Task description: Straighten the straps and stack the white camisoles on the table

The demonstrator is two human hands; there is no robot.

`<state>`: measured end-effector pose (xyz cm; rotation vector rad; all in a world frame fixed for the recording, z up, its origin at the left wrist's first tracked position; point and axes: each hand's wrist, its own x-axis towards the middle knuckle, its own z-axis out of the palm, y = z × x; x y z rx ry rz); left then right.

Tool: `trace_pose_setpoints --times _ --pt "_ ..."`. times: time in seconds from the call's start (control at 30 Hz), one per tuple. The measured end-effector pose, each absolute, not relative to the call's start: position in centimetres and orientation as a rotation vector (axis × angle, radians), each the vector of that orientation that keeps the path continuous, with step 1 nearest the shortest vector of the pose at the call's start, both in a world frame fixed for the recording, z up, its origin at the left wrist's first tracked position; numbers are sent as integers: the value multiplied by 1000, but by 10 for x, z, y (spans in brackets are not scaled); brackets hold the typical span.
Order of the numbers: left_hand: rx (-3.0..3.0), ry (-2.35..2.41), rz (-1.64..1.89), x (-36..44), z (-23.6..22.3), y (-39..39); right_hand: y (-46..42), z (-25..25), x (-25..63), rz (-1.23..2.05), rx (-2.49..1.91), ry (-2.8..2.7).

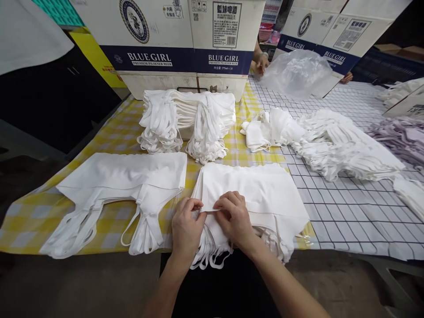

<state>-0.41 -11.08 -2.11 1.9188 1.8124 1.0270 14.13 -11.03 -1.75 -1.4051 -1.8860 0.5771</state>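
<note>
A stack of white strappy tops (258, 190) lies in front of me, their straps hanging past the table's near edge. My left hand (186, 226) pinches the left end of the uppermost top's folded hem. Close beside it, my right hand (234, 217) has thumb and fingers closed on the same hem. To the left, a flatter pile of white tops (129, 174) is spread with its straps toward me. Behind both, a taller folded stack of white tops (188, 108) has its straps bunched in two bundles.
Large beer cartons (159, 35) stand at the back, with another carton (324, 35) at back right. A co-worker's hand (261, 64) is near a clear plastic bag (294, 75). More white garments (344, 141) and lilac ones (400, 137) lie on the right.
</note>
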Motion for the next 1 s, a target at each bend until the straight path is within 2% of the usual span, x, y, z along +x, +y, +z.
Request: trace_pose_setpoints --times 0.67,0.83,1.0 --pt "1992 1928 936 -6 -36 -108 -121 -21 138 428 -1395 -1827" --pt "1896 1869 978 -10 -45 -110 -115 -10 134 510 -1169 -2234" --pt "1810 1859 998 -13 -48 -109 -100 -12 140 421 -1472 -1936"
